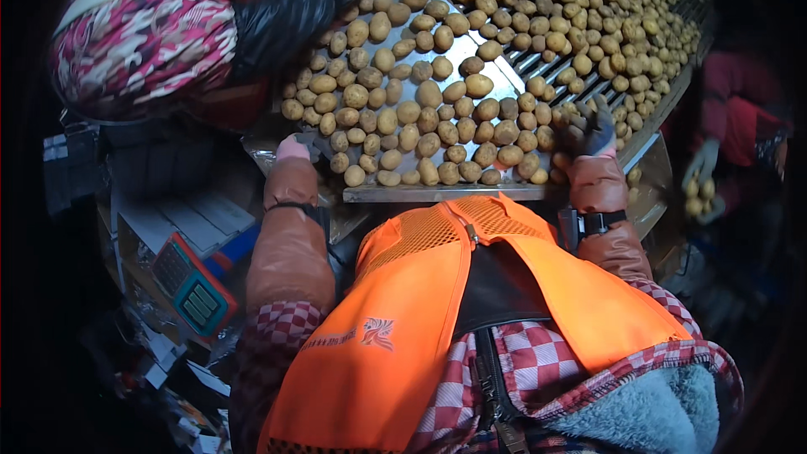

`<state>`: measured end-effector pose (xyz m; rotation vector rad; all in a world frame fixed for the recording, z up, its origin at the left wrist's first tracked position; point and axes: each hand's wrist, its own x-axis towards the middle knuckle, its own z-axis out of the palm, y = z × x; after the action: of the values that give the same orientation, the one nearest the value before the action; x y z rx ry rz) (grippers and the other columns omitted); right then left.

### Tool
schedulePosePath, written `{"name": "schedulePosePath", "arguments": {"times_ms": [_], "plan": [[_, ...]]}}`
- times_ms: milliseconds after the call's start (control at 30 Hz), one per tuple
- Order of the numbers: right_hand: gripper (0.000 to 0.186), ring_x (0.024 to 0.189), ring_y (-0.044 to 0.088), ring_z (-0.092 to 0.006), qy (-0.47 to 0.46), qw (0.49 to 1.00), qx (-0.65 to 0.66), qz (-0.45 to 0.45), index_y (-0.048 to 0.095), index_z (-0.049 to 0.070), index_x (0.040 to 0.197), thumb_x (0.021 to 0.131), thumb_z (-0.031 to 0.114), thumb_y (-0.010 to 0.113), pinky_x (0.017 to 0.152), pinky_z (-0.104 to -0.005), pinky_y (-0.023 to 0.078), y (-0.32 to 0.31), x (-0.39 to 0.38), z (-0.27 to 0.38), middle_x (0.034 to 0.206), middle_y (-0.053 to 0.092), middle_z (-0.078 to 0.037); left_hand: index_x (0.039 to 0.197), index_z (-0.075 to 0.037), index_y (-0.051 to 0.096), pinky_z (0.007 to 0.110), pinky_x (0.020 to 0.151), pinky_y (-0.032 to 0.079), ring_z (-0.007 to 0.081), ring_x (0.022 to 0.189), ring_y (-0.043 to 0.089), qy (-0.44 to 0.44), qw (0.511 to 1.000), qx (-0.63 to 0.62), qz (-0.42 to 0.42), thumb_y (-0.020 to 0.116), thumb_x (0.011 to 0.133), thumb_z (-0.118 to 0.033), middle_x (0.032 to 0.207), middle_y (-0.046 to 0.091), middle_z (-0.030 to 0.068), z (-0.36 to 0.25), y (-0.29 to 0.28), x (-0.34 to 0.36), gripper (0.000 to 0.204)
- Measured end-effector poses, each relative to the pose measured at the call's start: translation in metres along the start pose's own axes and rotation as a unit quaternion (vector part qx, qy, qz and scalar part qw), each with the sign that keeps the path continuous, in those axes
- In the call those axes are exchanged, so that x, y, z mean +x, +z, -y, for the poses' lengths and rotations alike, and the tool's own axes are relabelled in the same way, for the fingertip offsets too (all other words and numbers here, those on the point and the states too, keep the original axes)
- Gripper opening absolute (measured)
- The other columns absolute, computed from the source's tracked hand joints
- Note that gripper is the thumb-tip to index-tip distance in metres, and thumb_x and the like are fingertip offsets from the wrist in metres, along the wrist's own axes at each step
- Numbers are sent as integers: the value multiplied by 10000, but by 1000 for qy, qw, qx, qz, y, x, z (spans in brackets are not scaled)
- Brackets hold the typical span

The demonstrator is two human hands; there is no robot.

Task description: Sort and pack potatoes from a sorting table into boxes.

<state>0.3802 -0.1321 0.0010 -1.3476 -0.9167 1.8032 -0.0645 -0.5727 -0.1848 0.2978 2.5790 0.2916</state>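
Note:
Many loose potatoes [429, 94] lie spread over a shiny metal sorting table [445, 193] in front of me. My right hand [593, 128], in a grey glove, rests among the potatoes at the table's right side. Its fingers look apart and touch the potatoes there; I see none gripped. At the near left corner, beside the outermost potatoes, is my left hand [296, 148] in a pink and grey glove. Its fingers are mostly hidden, so its hold cannot be made out.
A co-worker's dark sleeve [290, 21] reaches over the far left potatoes. At the right, another person's gloved hand [699, 164] holds a few potatoes [699, 197]. A slatted rack [546, 67] carries heaped potatoes. A red and teal digital scale [193, 284] stands low left, near cardboard boxes [181, 210].

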Motion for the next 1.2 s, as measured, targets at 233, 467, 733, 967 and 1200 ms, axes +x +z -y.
{"name": "schedulePosePath", "arguments": {"times_ms": [233,467,733,967,1200], "plan": [[433,1034,633,-201,-248,870,-378,199,573,54,1312,908,152,696,869,-320,515,98,-9,-23,1132,659,-122,1167,-47,662,405,876,514,320,991,666,-60,984,-147,-87,524,911,-129,1047,697,192,120,50,-212,302],[822,1396,317,-443,-412,475,-720,293,441,284,1454,733,479,786,1135,-609,252,104,-50,-69,1540,347,-156,1391,-50,492,434,1101,373,390,1277,498,-287,898,89,321,578,922,-482,1369,527,248,243,143,-376,644],[954,1418,185,-554,-368,439,-762,302,335,312,1506,685,469,795,1130,-689,160,177,-65,-112,1576,247,-211,1350,-48,538,463,1092,370,401,1269,480,-5,972,-67,-226,631,898,-179,1325,551,254,89,30,-241,479],[642,1424,181,-532,-346,501,-694,385,500,183,1384,776,195,706,1148,-541,294,185,-68,-130,1528,358,-170,1233,-112,631,519,1139,285,346,1294,487,463,859,-17,-219,685,831,-295,1282,602,155,-172,0,-174,444],[530,1322,429,-362,-423,591,-677,119,610,242,1280,773,317,746,1079,-558,360,57,-36,-52,1379,540,-89,1300,-250,593,561,1107,270,298,1303,454,433,880,121,-152,668,828,-433,1341,547,61,-165,-15,-154,511]]}}
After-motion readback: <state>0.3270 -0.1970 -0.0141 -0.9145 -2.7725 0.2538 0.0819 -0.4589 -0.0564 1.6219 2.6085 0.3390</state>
